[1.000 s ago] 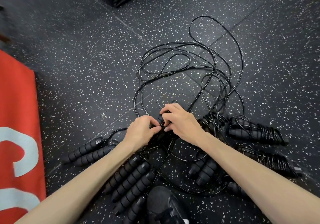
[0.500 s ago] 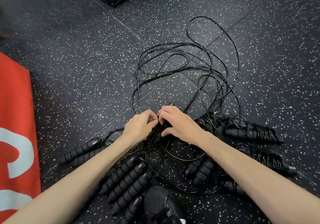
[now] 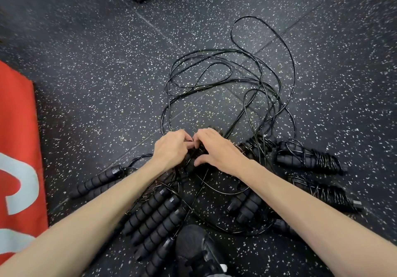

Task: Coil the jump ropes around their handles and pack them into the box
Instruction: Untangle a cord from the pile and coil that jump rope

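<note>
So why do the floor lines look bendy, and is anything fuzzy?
Head view: the wide lens bows the floor seams; the red mat at the edge looks slightly soft; the loose ropes look sharp and catch small glints; the hands are evenly lit, without harsh shadows.

Left hand (image 3: pixel 171 148) fingers curled tighter on cord (image 3: pixel 190 141)

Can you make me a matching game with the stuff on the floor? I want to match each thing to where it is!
Things:
1. red mat
2. wound-up jump rope
3. loose rope tangle
4. black shoe

Places:
A. bottom middle, between the two arms
B. left edge
C. right of the hands
D. floor beyond the hands

Pairs: 1-B, 2-C, 3-D, 4-A
</note>
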